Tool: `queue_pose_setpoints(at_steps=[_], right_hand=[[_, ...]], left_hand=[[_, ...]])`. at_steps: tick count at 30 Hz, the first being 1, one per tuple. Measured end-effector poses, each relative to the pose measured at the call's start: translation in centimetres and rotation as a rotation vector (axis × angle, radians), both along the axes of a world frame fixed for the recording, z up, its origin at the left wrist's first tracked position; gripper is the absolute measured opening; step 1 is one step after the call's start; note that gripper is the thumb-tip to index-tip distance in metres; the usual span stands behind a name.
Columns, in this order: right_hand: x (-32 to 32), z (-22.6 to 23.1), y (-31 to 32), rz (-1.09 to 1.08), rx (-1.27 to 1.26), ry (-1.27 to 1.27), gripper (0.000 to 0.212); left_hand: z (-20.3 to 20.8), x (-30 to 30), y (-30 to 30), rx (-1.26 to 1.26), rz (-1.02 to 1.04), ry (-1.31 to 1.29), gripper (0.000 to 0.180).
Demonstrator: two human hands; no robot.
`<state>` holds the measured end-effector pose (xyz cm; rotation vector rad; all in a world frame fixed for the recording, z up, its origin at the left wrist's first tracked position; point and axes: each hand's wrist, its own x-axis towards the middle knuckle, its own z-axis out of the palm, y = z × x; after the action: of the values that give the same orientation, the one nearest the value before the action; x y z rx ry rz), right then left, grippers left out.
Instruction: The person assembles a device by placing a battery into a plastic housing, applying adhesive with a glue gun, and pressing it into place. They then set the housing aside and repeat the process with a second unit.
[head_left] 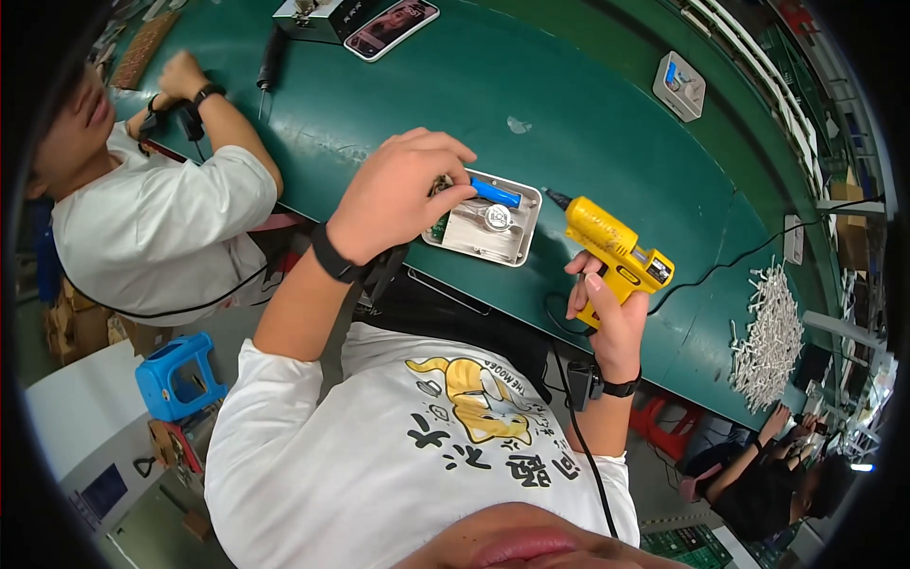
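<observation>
A shallow white rectangular case (pixel 519 248) lies on the green table in front of me. Inside are a blue cylindrical battery cell (pixel 497 193), a round silvery part (pixel 497 218) and a green circuit board (pixel 438 228) near the left wall. My left hand (pixel 403 194) reaches over the left side of the case, thumb and index finger pinched at the cell's left end; the palm hides part of the case. Gripped in my right hand (pixel 611 303) is a yellow hot glue gun (pixel 607 237), its dark nozzle aimed at the case's upper right corner without touching it.
A similar white case (pixel 680 87) with a blue cell stands far right. Many small white parts (pixel 766 337) lie heaped at right. A phone (pixel 392 28), a metal box (pixel 318 19) and a screwdriver (pixel 272 62) are far left. A co-worker (pixel 161 209) sits left; the gun's cord (pixel 716 266) crosses the table.
</observation>
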<state>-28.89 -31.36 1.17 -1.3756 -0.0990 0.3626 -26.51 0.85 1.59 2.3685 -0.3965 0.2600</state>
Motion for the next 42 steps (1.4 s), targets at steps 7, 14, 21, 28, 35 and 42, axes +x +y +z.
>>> queue_pose_setpoints(at_steps=[7,14,21,28,35,42], right_hand=[[1.8,1.8,4.1,0.125,-0.369,0.033,0.027],[3.8,2.0,6.9,0.310,-0.708,-0.164,0.027],[2.5,2.8,5.4,0.189,-0.547,-0.051,0.026],[1.9,1.6,2.7,0.052,-0.629,0.013,0.029],[1.9,1.5,2.6,0.047,-0.673,0.014,0.033],[1.8,1.3,2.0,0.066,-0.649,0.005,0.034]], left_hand=[[-5.1,-1.5,-3.2,-0.598,0.316,-0.038,0.010],[-6.6,-1.4,-3.7,-0.610,0.383,-0.269,0.011],[-6.3,-1.5,-3.5,-0.512,0.293,-0.315,0.012],[-6.0,-1.9,-3.5,-0.619,0.226,-0.130,0.010],[-6.2,-1.5,-3.6,-0.585,0.204,-0.173,0.011],[-5.8,-1.3,-3.2,-0.525,0.170,-0.221,0.012]])
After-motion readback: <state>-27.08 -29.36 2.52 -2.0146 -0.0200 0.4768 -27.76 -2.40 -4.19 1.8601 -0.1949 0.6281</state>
